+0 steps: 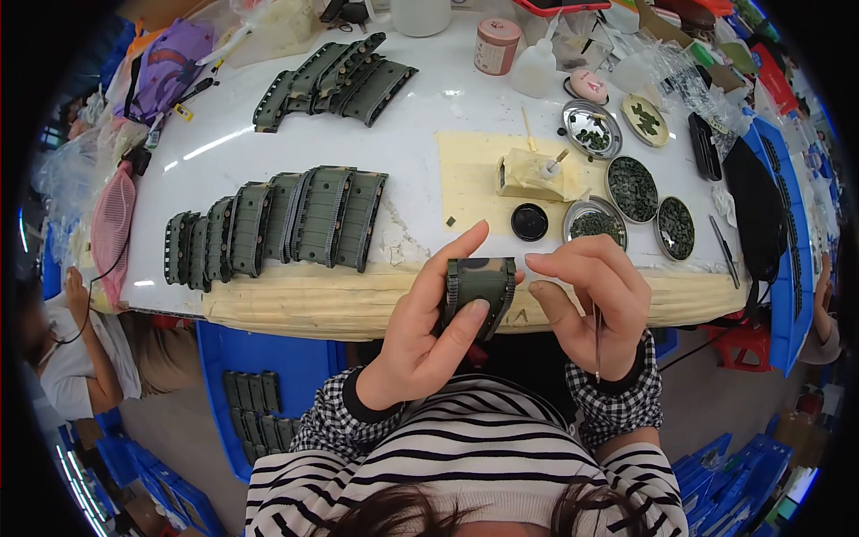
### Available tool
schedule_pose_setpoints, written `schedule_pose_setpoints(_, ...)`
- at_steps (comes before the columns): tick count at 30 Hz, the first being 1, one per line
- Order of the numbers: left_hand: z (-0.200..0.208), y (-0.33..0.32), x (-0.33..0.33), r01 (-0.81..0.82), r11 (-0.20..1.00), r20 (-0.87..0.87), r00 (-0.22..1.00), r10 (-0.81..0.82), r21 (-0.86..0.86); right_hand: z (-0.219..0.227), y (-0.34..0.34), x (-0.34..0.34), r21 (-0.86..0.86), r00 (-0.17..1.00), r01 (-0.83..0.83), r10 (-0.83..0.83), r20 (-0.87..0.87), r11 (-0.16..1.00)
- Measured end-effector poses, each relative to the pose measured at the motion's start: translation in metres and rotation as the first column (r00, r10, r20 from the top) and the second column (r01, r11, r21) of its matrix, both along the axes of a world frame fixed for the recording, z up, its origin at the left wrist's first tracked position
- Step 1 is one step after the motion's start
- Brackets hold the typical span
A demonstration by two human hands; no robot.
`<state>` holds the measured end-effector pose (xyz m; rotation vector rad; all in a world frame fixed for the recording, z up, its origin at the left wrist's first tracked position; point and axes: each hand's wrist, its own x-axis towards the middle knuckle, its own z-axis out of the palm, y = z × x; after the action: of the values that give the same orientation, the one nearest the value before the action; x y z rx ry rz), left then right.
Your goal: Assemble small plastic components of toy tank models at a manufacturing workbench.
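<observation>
My left hand [420, 345] grips a dark green camouflage-patterned model part [472, 285] with a curved body and toothed side edges, thumb pressed on its near face. My right hand [595, 295] is just to the right, its index fingertip close to the part's upper right corner. Thin metal tweezers [599, 345] are tucked under its curled fingers and point toward the wrist. Beyond the hands, a row of similar green parts [304, 215] stands on the white table [420, 152] at the left. More such parts [335, 80] are piled at the back.
At the right are round tins [632, 190] of small green pieces, a black lid [529, 222], and a tape-wrapped block [528, 174] holding a small bottle. A pen [725, 251] lies farther right. A blue tray [304, 358] with green parts sits below the padded table edge [295, 300].
</observation>
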<state>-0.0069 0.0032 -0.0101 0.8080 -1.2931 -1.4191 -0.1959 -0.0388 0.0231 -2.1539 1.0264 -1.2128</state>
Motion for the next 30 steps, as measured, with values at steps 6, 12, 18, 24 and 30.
schedule_pose_setpoints(6, -0.005, 0.0, 0.0, -0.042, 0.994, 0.123, 0.991, 0.054, -0.098, 0.0, -0.005, 0.004, -0.098, 0.998, -0.062, 0.06, -0.026, 0.993)
schedule_pose_setpoints(12, -0.007, 0.004, -0.002, -0.057, 0.995, 0.093, 0.994, 0.064, -0.08, 0.0, -0.005, 0.007, -0.112, 0.997, -0.064, 0.059, -0.049, 0.992)
schedule_pose_setpoints(18, 0.003, 0.002, -0.004, -0.016, 0.997, -0.159, 0.987, 0.027, 0.072, 0.005, -0.006, 0.005, -0.051, 0.993, -0.08, 0.084, 0.078, 0.995)
schedule_pose_setpoints(24, 0.0, -0.012, -0.001, 0.183, 0.925, -0.549, 0.835, 0.032, 0.333, 0.01, -0.048, -0.02, -0.048, 0.942, 0.33, -0.332, -0.038, 0.943)
schedule_pose_setpoints(30, -0.011, -0.015, 0.0, 0.279, 0.864, -0.728, 0.672, 0.136, 0.419, 0.002, -0.072, -0.012, 0.014, 0.952, 0.27, -0.265, -0.154, 0.963)
